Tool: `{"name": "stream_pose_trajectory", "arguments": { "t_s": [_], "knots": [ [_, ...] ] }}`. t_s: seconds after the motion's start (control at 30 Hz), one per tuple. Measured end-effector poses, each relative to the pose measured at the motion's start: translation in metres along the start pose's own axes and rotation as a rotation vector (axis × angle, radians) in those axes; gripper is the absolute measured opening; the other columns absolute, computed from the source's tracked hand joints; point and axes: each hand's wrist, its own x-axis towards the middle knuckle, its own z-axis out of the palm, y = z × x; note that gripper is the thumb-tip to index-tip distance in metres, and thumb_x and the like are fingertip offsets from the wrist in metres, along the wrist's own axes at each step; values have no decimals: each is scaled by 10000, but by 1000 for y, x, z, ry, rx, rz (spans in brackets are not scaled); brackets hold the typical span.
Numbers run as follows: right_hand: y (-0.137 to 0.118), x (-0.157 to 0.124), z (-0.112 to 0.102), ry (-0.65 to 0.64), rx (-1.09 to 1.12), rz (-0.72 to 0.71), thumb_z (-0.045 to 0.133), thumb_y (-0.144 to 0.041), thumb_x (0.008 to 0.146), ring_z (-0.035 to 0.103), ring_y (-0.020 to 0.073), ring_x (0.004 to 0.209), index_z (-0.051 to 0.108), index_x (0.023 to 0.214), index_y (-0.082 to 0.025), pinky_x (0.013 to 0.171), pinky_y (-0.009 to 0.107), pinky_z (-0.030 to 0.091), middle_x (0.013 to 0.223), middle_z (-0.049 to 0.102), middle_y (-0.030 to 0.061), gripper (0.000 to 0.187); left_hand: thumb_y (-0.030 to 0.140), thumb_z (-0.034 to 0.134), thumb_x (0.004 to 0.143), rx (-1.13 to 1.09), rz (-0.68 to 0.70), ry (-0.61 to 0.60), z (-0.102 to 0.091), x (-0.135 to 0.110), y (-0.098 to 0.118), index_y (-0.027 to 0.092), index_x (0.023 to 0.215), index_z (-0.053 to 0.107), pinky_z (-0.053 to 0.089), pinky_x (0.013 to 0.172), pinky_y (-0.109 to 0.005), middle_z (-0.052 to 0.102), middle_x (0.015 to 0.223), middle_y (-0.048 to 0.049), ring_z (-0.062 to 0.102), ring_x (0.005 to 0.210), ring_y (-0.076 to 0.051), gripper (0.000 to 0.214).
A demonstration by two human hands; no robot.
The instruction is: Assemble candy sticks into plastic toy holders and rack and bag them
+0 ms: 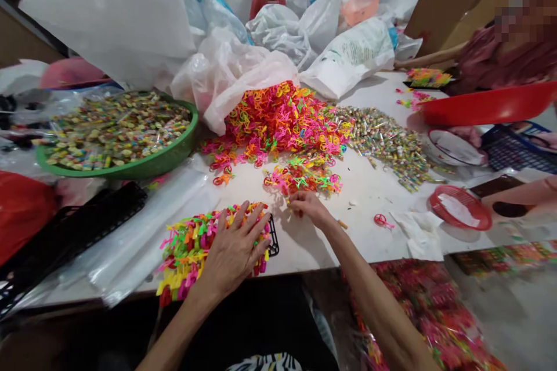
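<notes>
My left hand (237, 243) lies with its fingers spread over rows of small bright plastic pieces (187, 261). These pieces are packed in a black lattice tray (273, 236) at the table's front edge. My right hand (308, 208) is closed in a pinch just right of the tray. A tiny yellowish bit shows at its fingertips, too small to name. Right beyond it lies a small cluster of pink, orange and green plastic toys (304, 174), in front of a large heap of similar toys (282, 119).
A green basin (117, 171) of small wrapped pieces stands left, beside clear plastic bags (143, 220). Small tubes (383, 139) are heaped right of the toys. A red basket (461, 208) and white tissue (420, 232) lie right. Two other people sit at the back and far right.
</notes>
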Motion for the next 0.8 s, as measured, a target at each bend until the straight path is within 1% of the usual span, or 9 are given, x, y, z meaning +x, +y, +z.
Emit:
{"name": "stream_pose_trajectory", "arguments": {
  "t_s": [0.13, 0.27, 0.37, 0.47, 0.53, 0.6, 0.67, 0.73, 0.8],
  "knots": [
    [12, -7, -4, -48, 426, -11, 523, -312, 642, 300, 69, 417, 495, 692, -192, 404, 192, 282, 490, 331, -77, 133, 421, 342, 874, 17, 11, -2, 1, 0, 0, 296, 1300, 405, 196, 1029, -553, 370, 1391, 8, 269, 1303, -278, 449],
    [8, -3, -14, -65, 654, -11, 573, -247, 584, 234, 51, 393, 475, 650, -194, 380, 184, 227, 467, 302, -94, 130, 412, 331, 879, 30, 11, -22, 1, 0, 0, 295, 1307, 395, 189, 1029, -558, 360, 1395, 14, 257, 1308, -276, 448],
    [-1, -9, -20, -157, 734, -21, 615, -204, 585, 283, 43, 375, 522, 686, -182, 384, 190, 242, 469, 384, -89, 139, 414, 331, 879, 34, 7, -33, 0, 0, 1, 293, 1310, 390, 188, 1029, -560, 347, 1402, 17, 252, 1310, -278, 451],
    [-3, -25, -15, -273, 716, -22, 688, -180, 565, 378, 48, 405, 552, 690, -165, 409, 199, 289, 536, 491, -63, 186, 417, 336, 877, 34, 5, -37, 0, 1, 1, 292, 1313, 384, 189, 1029, -565, 335, 1408, 19, 255, 1309, -280, 456],
    [1, -37, -4, -224, 660, 9, 729, -195, 537, 385, 48, 416, 552, 672, -161, 409, 196, 284, 542, 501, -65, 225, 421, 334, 877, 33, 2, -43, 0, 1, 1, 290, 1310, 390, 187, 1031, -566, 339, 1406, 19, 252, 1310, -281, 456],
    [7, -48, 10, -124, 606, 75, 752, -226, 515, 372, 47, 416, 569, 691, -155, 401, 193, 264, 537, 504, -67, 263, 429, 333, 876, 29, 0, -49, -1, 1, 1, 289, 1312, 387, 184, 1033, -566, 346, 1403, 18, 245, 1313, -282, 461],
    [13, -57, 24, -36, 569, 128, 754, -245, 511, 399, 57, 445, 586, 723, -148, 425, 194, 291, 563, 528, -55, 288, 433, 332, 876, 25, -4, -50, -2, 0, 1, 285, 1315, 383, 182, 1035, -564, 349, 1402, 15, 241, 1314, -281, 466],
    [16, -63, 35, 37, 518, 111, 745, -233, 513, 439, 75, 490, 573, 704, -149, 471, 205, 337, 581, 535, -47, 270, 429, 328, 878, 22, -10, -55, -2, 0, 1, 280, 1309, 395, 178, 1040, -558, 343, 1405, 12, 235, 1317, -279, 461],
    [16, -68, 44, 72, 437, 46, 713, -234, 560, 441, 85, 492, 525, 638, -163, 487, 214, 353, 542, 503, -55, 216, 424, 319, 882, 22, -14, -65, -3, 0, 2, 274, 1299, 412, 168, 1045, -555, 333, 1410, 13, 225, 1321, -277, 453]
  ]
}}
